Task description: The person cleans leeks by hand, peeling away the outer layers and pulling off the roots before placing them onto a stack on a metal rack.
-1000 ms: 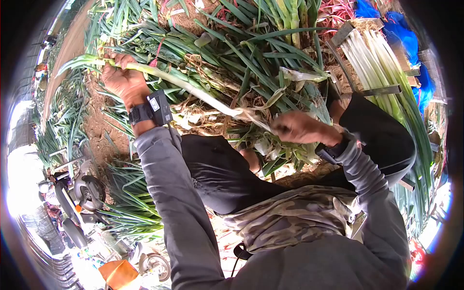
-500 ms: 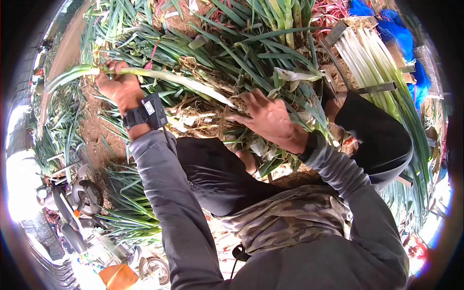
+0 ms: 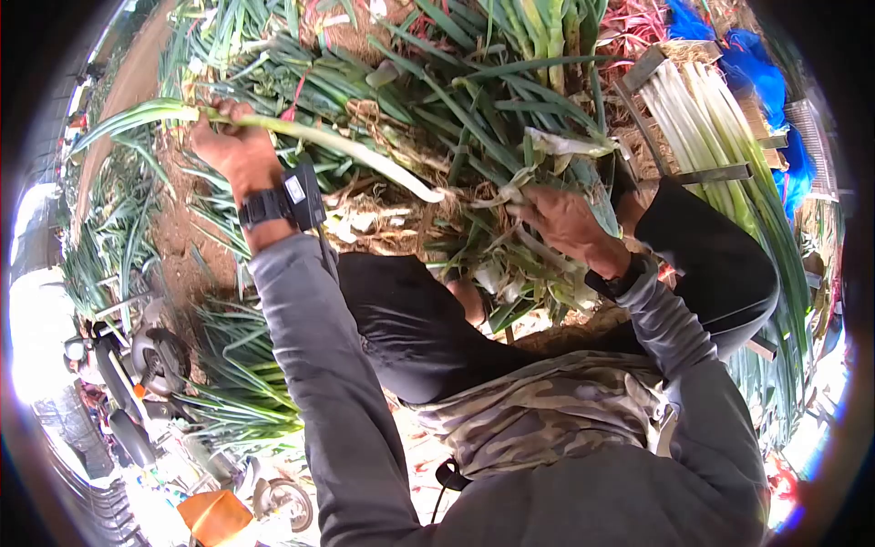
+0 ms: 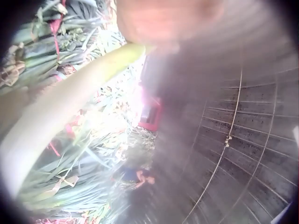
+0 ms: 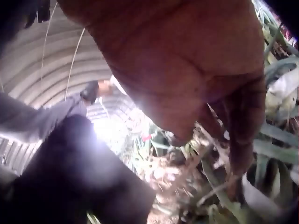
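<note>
A long leek (image 3: 365,157) with a white shaft and green leaves is gripped near its leafy end by my left hand (image 3: 239,150), its root end pointing right. The left wrist view shows the pale shaft (image 4: 56,102) running up to the fingers of my left hand (image 4: 163,21). To the right of the roots, my right hand (image 3: 576,230) hovers over loose, peeled leaves, apart from the shaft. In the right wrist view my right hand (image 5: 187,60) has its fingers pointing down, thumb apart, with dry leaf strips (image 5: 217,186) beyond them.
Piled leeks (image 3: 492,118) and dry leaf scraps lie in front of my knees. At the right, trimmed leeks (image 3: 702,128) rest in a frame with metal bars (image 3: 711,173), beside blue plastic (image 3: 752,64). Motorbikes (image 3: 159,365) stand at the far left.
My right hand moved from beside the leek's lower shaft to its root end with fingers spread, then away to the right. My left hand keeps its grip and has shifted slightly.
</note>
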Demonstrator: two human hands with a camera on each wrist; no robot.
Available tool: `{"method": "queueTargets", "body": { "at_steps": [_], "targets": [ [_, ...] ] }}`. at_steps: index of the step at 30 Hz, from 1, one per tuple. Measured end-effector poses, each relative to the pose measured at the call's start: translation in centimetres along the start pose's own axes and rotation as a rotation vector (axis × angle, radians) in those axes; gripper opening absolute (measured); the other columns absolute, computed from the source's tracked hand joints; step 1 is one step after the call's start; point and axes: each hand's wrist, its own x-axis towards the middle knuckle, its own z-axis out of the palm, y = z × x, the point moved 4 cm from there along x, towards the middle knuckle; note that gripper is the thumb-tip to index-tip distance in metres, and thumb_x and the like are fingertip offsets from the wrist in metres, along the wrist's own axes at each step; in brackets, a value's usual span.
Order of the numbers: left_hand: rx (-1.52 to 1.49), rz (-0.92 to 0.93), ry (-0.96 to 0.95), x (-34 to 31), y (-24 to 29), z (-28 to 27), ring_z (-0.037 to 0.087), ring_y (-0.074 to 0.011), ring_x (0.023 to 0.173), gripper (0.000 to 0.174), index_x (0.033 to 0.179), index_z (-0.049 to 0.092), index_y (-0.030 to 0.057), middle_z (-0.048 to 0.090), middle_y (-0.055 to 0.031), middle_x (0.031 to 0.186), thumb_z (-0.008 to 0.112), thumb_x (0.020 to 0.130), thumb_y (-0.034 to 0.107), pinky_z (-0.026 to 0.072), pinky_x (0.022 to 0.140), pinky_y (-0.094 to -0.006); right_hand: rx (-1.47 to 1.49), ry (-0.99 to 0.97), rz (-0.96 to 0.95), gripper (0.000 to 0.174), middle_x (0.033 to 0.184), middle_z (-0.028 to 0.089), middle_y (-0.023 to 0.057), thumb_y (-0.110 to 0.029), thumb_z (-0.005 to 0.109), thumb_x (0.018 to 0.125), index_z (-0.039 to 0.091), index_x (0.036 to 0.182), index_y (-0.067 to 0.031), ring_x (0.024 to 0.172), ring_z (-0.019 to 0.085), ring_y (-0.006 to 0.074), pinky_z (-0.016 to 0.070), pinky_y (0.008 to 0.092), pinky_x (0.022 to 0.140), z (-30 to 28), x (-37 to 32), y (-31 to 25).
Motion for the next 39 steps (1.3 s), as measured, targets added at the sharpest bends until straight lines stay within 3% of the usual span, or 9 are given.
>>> {"method": "queueTargets", "body": {
  "at_steps": [8,14,16,22,24,29,33,35,39],
  "targets": [
    [-0.181,-0.122,-0.024,-2.0,-2.1,2.7,0.045,-0.0126,0.058,0.013,0.101,0.054,0.0031,0.055,-0.0071,0.08,0.058,0.089,0.007,0.0407,0.044,-0.0235,0.084,0.263,-0.445,0.018,0.111,0.062,0.0143,-0.013,0.064,0.093,0.069,0.107,-0.0016,0.101,0.063,0.0324,0.0541,0.0413,0.083,-1.3,5.4,-4.4],
    [0.009,-0.022,0.002,-2.9,-2.8,3.9,0.05,-0.0139,0.066,0.02,0.116,0.054,0.0022,0.059,-0.008,0.087,0.053,0.099,0.011,0.0425,0.049,-0.0251,0.813,0.244,-0.02,0.019,0.087,0.065,0.0058,-0.019,0.065,0.097,0.067,0.096,0.0007,0.069,0.065,0.019,0.0527,0.0339,0.061,-1.9,5.5,-4.0],
    [0.069,-0.011,-0.028,-3.2,-3.2,4.2,0.051,-0.0141,0.067,0.028,0.123,0.055,0.0022,0.061,-0.0073,0.091,0.054,0.097,0.012,0.042,0.05,-0.0261,1.044,0.095,0.495,0.021,0.078,0.064,0.0081,-0.017,0.067,0.096,0.063,0.094,0.0031,0.062,0.063,0.0182,0.0509,0.0318,0.056,-1.3,4.9,-1.3],
    [0.206,0.003,-0.127,-5.0,-3.9,7.4,0.054,-0.0152,0.069,0.033,0.125,0.057,0.0077,0.063,-0.0057,0.101,0.058,0.092,0.015,0.0397,0.055,-0.0283,0.493,0.239,0.471,0.021,0.078,0.069,0.0082,-0.019,0.065,0.099,0.068,0.108,-0.001,0.063,0.069,0.0217,0.0514,0.0393,0.054,-0.8,2.2,8.4],
    [0.221,-0.007,-0.165,-6.2,-4.5,8.1,0.056,-0.0149,0.073,0.038,0.129,0.055,0.0039,0.063,-0.0078,0.107,0.057,0.092,0.012,0.0416,0.057,-0.029,0.144,0.429,0.02,0.024,0.08,0.07,0.0106,-0.023,0.065,0.099,0.068,0.116,-0.0069,0.066,0.068,0.0256,0.0526,0.0409,0.058,-3.5,3.4,5.7],
    [0.326,-0.052,-0.335,-10.1,-7.1,11.8,0.055,-0.0143,0.081,0.041,0.134,0.053,-0.0003,0.061,-0.0084,0.111,0.052,0.095,0.012,0.0436,0.066,-0.0291,0.074,-0.188,0.373,0.05,0.132,0.059,0.0241,-0.042,0.052,0.104,0.049,0.146,-0.0154,0.119,0.06,0.0392,0.0525,0.043,0.092,-11.0,10.4,0.5],
    [0.518,-0.102,-0.507,-14.4,-10.6,13.5,0.053,-0.0117,0.072,0.039,0.133,0.053,-0.0023,0.053,-0.0044,0.09,0.049,0.095,0.005,0.0431,0.061,-0.0247,1.143,0.476,-0.005,0.085,0.156,0.041,0.017,-0.063,0.035,0.104,0.033,0.15,0.0086,0.144,0.04,0.0283,0.0374,0.0384,0.114,-15.6,14.5,-6.1],
    [0.707,-0.076,-0.494,-16.9,-12.4,13.6,0.05,-0.0122,0.07,0.043,0.136,0.052,-0.0024,0.048,-0.0063,0.097,0.049,0.094,0.002,0.0443,0.062,-0.0256,1.533,0.573,-0.027,0.087,0.146,0.047,0.0193,-0.071,0.031,0.101,0.038,0.149,0.0006,0.132,0.047,0.0314,0.0427,0.0415,0.108,-15.7,17.5,-7.0],
    [1.028,0.311,-0.783,-17.2,-14.0,12.9,0.047,-0.0354,0.115,0.061,0.147,0.046,0.0013,0.046,-0.0211,0.125,0.047,0.087,-0.007,0.037,0.107,-0.0435,1.872,0.536,0.106,0.081,0.115,0.058,0.0168,-0.078,0.033,0.095,0.045,0.139,-0.0105,0.104,0.056,0.0258,0.0522,0.0449,0.091,-14.0,18.8,-5.9]
  ]
}}
